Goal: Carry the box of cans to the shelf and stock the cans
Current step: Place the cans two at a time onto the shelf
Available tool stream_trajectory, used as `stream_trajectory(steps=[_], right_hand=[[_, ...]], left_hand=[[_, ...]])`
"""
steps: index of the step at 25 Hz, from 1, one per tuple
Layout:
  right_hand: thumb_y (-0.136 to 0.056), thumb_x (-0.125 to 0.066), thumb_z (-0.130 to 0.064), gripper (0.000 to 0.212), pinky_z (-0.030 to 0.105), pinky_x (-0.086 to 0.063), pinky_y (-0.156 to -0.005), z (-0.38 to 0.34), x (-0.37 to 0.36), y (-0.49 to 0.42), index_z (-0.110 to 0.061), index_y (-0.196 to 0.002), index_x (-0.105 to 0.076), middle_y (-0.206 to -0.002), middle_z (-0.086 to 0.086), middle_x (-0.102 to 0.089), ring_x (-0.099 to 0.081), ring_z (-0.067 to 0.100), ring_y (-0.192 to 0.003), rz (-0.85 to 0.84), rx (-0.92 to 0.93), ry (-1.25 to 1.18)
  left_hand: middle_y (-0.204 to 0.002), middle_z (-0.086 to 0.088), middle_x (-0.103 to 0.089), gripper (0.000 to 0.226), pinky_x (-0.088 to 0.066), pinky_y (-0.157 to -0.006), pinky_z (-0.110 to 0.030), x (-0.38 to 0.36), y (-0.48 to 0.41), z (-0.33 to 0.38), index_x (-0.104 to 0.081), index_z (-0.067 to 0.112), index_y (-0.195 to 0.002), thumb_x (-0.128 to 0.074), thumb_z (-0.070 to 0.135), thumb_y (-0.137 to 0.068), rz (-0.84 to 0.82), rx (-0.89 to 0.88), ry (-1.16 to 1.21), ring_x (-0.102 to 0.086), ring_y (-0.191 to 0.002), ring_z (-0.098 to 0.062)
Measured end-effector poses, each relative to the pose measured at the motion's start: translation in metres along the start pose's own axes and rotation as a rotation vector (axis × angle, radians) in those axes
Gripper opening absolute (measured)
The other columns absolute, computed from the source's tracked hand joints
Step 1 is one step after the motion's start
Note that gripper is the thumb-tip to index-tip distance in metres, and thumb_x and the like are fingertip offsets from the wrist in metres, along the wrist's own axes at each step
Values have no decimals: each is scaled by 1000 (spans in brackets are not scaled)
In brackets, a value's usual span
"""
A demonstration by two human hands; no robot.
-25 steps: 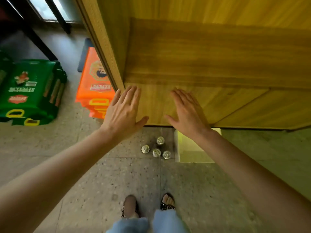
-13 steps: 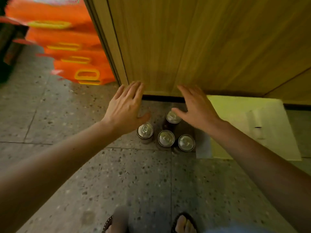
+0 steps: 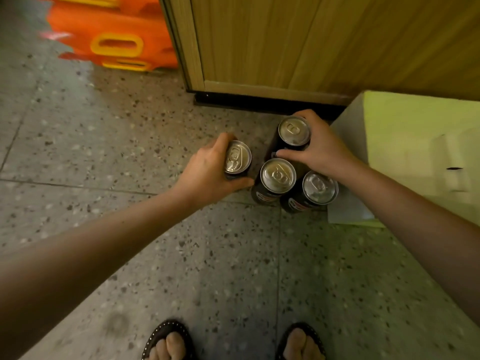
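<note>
Your left hand [image 3: 207, 170] is wrapped around the leftmost can [image 3: 237, 158], fingers curled behind it and thumb in front, near the frame's centre. Your right hand [image 3: 320, 149] is clasped on the far can [image 3: 294, 131], at about 1 o'clock from the left one. Two more cans stand upright on the speckled floor [image 3: 130, 157]: the middle can [image 3: 277, 175] and, at its 4 o'clock and touching it, the near-right can [image 3: 320, 187]. All four show silver tops with pull tabs and dark bodies; whether the gripped ones are lifted off the floor, you cannot tell from above. The pale green box [image 3: 415, 152] sits at 3 o'clock, just beside the cans. A wooden cabinet [image 3: 298, 42] fills 12 o'clock, with orange crates [image 3: 117, 42] at 10 o'clock. Your sandalled feet [image 3: 168, 341] are at 6 o'clock.
</note>
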State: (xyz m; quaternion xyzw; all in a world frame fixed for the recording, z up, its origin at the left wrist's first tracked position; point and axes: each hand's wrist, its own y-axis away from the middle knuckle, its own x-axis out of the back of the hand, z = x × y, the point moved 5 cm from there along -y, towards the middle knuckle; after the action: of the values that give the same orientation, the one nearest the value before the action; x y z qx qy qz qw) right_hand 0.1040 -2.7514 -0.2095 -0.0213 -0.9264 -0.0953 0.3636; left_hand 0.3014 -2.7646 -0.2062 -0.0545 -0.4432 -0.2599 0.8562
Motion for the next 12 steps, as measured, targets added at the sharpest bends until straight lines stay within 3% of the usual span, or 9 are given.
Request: stream_trajectory(steps=[6,10,12], right_hand=[[-55,-85,-30,64,19,-39,-73,-15,17,6,-13,-108,-54,-97,-8,-56,-54,9,-91,121,-9,-4],[-56,-84,-30,61,22,-41,-74,-86,88,29,-13,-108,-55,-97,-7,-57,-55,11,-90,176,-25,-79],[-57,-84,-28,59,14,-41,-70,-142,136,43,-15,-106,-54,-94,-9,-56,-55,7,-85,162,-24,-106]], left_hand=[[-104,-1,-67,62,-46,-74,-23,18,-3,12,-53,13,-113,-81,30,-61,61,37,55,-62,-91,-16],[-92,6,-58,60,-43,-74,-23,112,4,78,-56,14,-110,-82,28,-57,115,35,88,-55,-85,-11],[-90,6,-58,59,-44,-72,-25,178,10,126,-57,15,-107,-82,28,-55,135,19,92,-56,-84,-15]])
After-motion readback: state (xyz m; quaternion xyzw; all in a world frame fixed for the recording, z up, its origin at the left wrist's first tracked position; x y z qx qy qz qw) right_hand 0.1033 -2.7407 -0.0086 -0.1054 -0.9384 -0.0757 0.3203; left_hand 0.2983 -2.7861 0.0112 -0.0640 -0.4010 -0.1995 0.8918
